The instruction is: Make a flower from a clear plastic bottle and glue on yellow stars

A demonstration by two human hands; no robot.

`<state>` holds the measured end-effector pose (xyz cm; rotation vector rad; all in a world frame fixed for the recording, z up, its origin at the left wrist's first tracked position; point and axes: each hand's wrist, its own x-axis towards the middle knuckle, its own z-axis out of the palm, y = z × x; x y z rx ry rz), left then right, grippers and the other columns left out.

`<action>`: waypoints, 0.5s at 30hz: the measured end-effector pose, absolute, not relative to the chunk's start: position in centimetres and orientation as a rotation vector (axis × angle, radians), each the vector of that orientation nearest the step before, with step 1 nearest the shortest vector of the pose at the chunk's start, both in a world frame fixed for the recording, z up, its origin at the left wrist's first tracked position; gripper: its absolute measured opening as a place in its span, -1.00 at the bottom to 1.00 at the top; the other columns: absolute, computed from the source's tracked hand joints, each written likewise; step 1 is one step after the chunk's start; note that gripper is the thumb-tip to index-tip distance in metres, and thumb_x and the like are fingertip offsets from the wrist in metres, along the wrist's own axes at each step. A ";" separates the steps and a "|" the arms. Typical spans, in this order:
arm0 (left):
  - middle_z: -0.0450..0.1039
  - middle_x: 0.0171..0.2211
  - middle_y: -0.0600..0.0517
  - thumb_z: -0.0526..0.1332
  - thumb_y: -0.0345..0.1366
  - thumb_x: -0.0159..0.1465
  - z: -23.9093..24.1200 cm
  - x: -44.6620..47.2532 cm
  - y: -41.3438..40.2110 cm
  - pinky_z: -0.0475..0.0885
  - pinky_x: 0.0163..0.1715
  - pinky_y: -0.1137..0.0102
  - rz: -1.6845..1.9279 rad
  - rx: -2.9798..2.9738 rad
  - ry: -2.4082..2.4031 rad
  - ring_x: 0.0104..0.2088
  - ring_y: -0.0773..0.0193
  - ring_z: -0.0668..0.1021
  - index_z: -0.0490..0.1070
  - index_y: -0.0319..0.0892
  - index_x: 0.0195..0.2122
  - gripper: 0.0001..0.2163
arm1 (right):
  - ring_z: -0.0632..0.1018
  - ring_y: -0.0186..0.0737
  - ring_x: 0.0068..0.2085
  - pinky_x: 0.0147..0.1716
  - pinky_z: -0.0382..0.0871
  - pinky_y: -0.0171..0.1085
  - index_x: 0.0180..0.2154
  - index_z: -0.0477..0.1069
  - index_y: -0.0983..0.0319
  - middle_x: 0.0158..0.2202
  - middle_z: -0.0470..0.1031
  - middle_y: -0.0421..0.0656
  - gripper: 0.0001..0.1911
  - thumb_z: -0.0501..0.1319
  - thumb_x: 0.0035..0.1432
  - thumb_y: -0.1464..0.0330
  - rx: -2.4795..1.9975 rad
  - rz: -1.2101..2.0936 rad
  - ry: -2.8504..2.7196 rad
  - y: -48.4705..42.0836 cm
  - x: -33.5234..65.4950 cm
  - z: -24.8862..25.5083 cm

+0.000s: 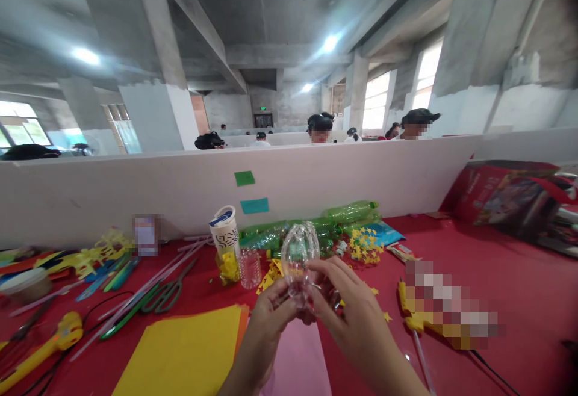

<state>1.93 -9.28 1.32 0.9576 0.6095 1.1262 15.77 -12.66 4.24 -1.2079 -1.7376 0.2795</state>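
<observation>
The clear egg-shaped plastic shell (298,254) is held up off the red tabletop (497,275), just above and between the two hands, and only its lower end is gripped. That looks like the main risk. The thin plastic is held by fingertips alone, so a hard squeeze could dent or crack it. A loose pinch could let it tip out and drop onto the pink paper sheet (300,354) lying directly below the hands. Any cut edge on it could also nick a finger, though no edge shows clearly.

The left hand (271,312) has its thumb and fingertips pinched together on the base of the shell. The right hand (350,309) is close against it, its fingers curled in and closed on the shell's lower right side. The two hands nearly touch.

Green plastic bottles (316,224) lie beyond the hands, green-handled scissors (167,293) lie off to their left, and a yellow paper sheet (180,354) lies near the left wrist.
</observation>
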 end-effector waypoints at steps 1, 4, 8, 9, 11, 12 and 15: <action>0.51 -0.40 -0.05 0.34 -0.30 0.04 1.3 1.9 -9.3 0.33 -0.41 0.39 1.113 0.948 0.603 -0.47 0.30 0.45 0.51 -0.24 -0.20 -0.72 | 0.44 -0.32 -0.42 -0.42 0.36 -0.30 -0.08 0.30 0.13 -0.29 0.34 -0.19 -0.76 0.07 0.20 0.42 -1.197 0.306 -1.728 -12.7 15.8 4.2; 0.48 -0.45 -0.03 0.30 -0.33 0.09 1.2 1.7 -9.2 0.33 -0.40 0.38 1.069 0.932 0.575 -0.47 0.30 0.45 0.51 -0.26 -0.22 -0.77 | 0.44 -0.34 -0.40 -0.44 0.34 -0.34 -0.20 0.33 0.15 -0.32 0.35 -0.21 -0.86 0.09 0.19 0.43 -1.159 0.414 -1.694 -12.7 15.9 4.3; 0.45 -0.48 0.01 0.25 -0.37 0.14 1.3 1.5 -9.1 0.33 -0.39 0.39 1.053 0.861 0.517 -0.48 0.33 0.44 0.51 -0.25 -0.31 -0.88 | 0.42 -0.34 -0.41 -0.46 0.32 -0.36 -0.40 0.30 0.19 -0.40 0.34 -0.22 -0.88 0.10 0.18 0.47 -1.076 0.444 -1.697 -12.8 15.9 4.8; 0.45 -0.47 0.01 0.24 -0.37 0.15 1.4 1.4 -9.1 0.32 -0.38 0.39 1.046 0.841 0.504 -0.47 0.34 0.44 0.50 -0.25 -0.32 -0.90 | 0.43 -0.33 -0.39 -0.45 0.33 -0.35 -0.41 0.31 0.20 -0.39 0.35 -0.21 -0.87 0.09 0.18 0.49 -1.027 0.413 -1.725 -12.9 15.9 5.0; 0.46 -0.43 0.01 0.23 -0.37 0.17 1.4 1.2 -9.2 0.33 -0.36 0.40 1.040 0.796 0.486 -0.45 0.34 0.45 0.50 -0.23 -0.35 -0.92 | 0.46 -0.30 -0.31 -0.38 0.37 -0.32 -0.40 0.33 0.21 -0.33 0.40 -0.16 -0.84 0.07 0.16 0.53 -0.914 0.304 -1.797 -13.0 15.7 5.2; 0.46 -0.42 0.02 0.22 -0.37 0.18 1.4 1.1 -9.2 0.33 -0.35 0.40 1.038 0.776 0.478 -0.44 0.34 0.45 0.50 -0.22 -0.35 -0.92 | 0.46 -0.28 -0.27 -0.33 0.39 -0.30 -0.38 0.35 0.21 -0.29 0.43 -0.14 -0.83 0.07 0.16 0.55 -0.859 0.234 -1.837 -13.0 15.7 5.3; 0.46 -0.40 0.02 0.21 -0.35 0.19 1.4 0.8 -9.2 0.33 -0.34 0.42 1.038 0.736 0.452 -0.43 0.36 0.45 0.52 -0.21 -0.33 -0.90 | 0.47 -0.25 -0.22 -0.22 0.40 -0.23 -0.35 0.37 0.21 -0.23 0.50 -0.12 -0.79 0.06 0.15 0.60 -0.771 0.058 -1.935 -13.0 15.5 5.2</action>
